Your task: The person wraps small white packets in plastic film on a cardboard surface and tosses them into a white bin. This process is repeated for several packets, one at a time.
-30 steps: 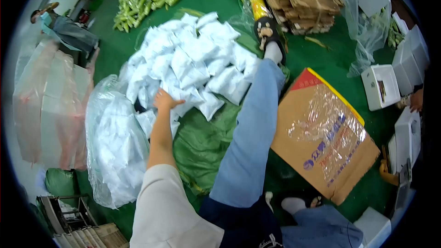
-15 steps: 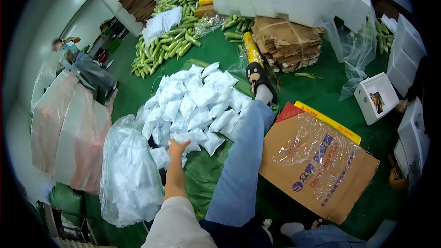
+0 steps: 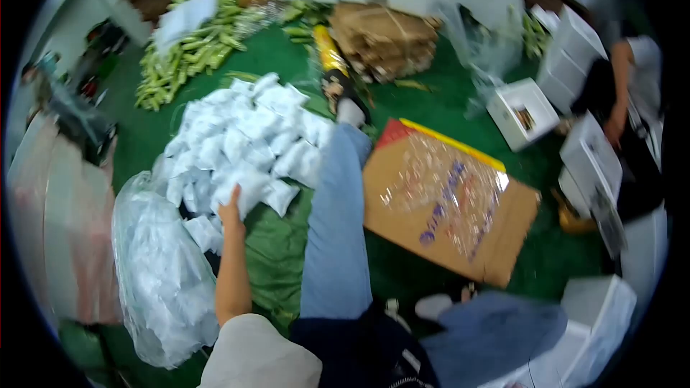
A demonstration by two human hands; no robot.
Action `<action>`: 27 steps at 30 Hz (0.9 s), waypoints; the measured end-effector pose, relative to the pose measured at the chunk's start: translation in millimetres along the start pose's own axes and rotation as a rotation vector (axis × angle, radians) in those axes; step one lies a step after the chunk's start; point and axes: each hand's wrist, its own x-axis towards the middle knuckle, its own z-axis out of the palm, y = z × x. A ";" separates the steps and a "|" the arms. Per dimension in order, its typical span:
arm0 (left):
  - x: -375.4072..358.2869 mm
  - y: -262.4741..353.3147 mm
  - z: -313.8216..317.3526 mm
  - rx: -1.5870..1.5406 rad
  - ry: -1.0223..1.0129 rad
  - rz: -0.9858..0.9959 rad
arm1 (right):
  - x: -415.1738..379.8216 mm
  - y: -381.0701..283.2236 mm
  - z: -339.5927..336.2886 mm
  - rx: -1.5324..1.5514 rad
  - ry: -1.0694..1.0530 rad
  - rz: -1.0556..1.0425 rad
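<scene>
My left hand (image 3: 231, 213) reaches out over the near edge of a heap of white, pillow-shaped ice packs (image 3: 269, 115). Its thumb points up, and the fingers are closed around one ice pack (image 3: 248, 185), partly hidden behind the hand. Left of the forearm stands a clear plastic bag (image 3: 162, 273) filled with more of the same packs. Beneath the heap's near side lies crumpled green sheeting (image 3: 277, 259). My right hand is out of the picture.
To the right lies a flat cardboard sheet (image 3: 496, 244) with clear film on it. White foam boxes (image 3: 503, 118) stand at the right, near another person's arm (image 3: 619, 93). Behind are bundled cardboard (image 3: 384, 39) and a pile of green corn (image 3: 190, 65). My outstretched leg (image 3: 334, 223) borders the heap.
My view has turned right and down, so everything sits further left. The left hand has drawn an ice pack up slightly from the heap's edge. More of the person at right shows.
</scene>
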 end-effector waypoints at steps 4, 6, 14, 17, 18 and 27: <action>-67.7 88.7 53.8 0.095 -0.514 0.248 | 30.8 -181.4 -121.2 0.266 0.374 -0.334; -116.6 116.1 84.0 0.215 -0.815 0.359 | -5.8 -342.3 -171.5 0.523 0.363 -0.656; -289.0 74.1 158.3 0.284 -1.473 0.281 | -122.5 -538.4 -42.3 0.174 -0.224 -1.348; -291.9 46.3 171.5 0.187 -1.597 -0.016 | -97.9 -541.3 -10.1 0.164 -0.321 -1.342; -289.0 39.1 176.9 0.223 -1.669 -0.063 | -86.9 -544.1 -3.5 0.259 -0.454 -1.377; -219.3 -78.7 198.1 0.135 -0.971 -0.178 | -74.4 -547.2 67.9 0.198 -0.463 -1.128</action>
